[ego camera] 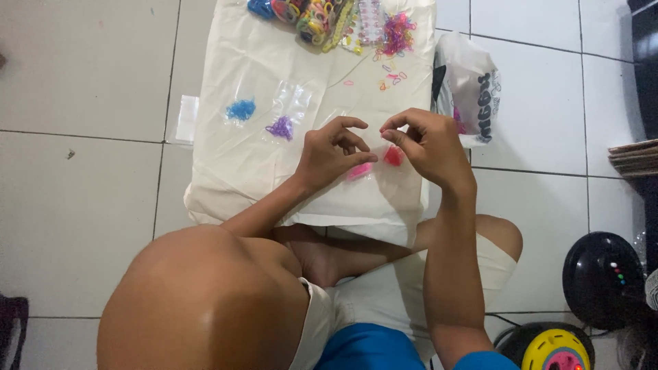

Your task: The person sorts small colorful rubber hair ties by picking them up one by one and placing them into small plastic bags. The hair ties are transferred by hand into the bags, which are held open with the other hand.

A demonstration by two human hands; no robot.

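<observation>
I sit cross-legged on a tiled floor with a cream cloth [233, 164] spread in front of me. My left hand [332, 152] hovers over the cloth with its fingers curled, and its thumb tip is close to a small bag of pink bands [358, 171]. My right hand [426, 145] is beside it. Its thumb and forefinger pinch together on what looks like a tiny pinkish band. A small bag of red bands [393, 156] lies just under that hand. Whether the left hand holds anything is too small to tell.
On the cloth lie a bag of blue bands [240, 109], a bag of purple bands [280, 127], loose clips [391, 75] and a colourful pile of bands [322, 17] at the far edge. A white plastic bag [473, 89], a black rounded object [603, 277] and a yellow toy [555, 349] sit to the right.
</observation>
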